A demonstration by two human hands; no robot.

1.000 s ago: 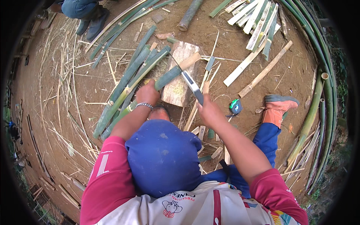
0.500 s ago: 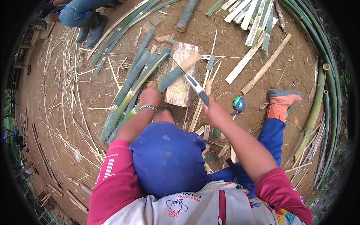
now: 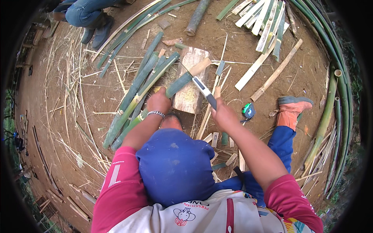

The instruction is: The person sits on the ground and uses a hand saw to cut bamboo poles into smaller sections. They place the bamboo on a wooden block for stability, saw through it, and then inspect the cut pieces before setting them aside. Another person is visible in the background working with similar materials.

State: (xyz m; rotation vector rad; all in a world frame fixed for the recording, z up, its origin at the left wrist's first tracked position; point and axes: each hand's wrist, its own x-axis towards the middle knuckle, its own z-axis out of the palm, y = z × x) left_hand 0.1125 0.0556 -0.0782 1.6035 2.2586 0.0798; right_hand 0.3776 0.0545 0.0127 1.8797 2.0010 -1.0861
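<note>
My left hand (image 3: pixel 158 101), wearing a chain bracelet, is closed round a green bamboo pole (image 3: pixel 179 84). The pole slants across a wooden block (image 3: pixel 185 101), and its pale, bare end (image 3: pixel 201 66) points away to the right. In my right hand (image 3: pixel 225 115) is the black and white handle of a hand saw (image 3: pixel 204 89). Its thin dark blade, seen nearly edge-on, lies across the pole where green meets pale. More green bamboo poles (image 3: pixel 134 88) lie in a bundle left of the block, beside my left hand.
A tape measure (image 3: pixel 248 110) lies right of my right hand. Split bamboo strips (image 3: pixel 268 23) are piled at the far right, and long poles (image 3: pixel 324 116) curve along the right side. Short offcuts (image 3: pixel 223 159) lie near me. Another person's boots (image 3: pixel 101 32) are at the far left.
The whole view has shifted slightly, with the scene sitting a little lower. Both hands keep their grips, and the saw stays across the bamboo pole with hardly any visible movement.
</note>
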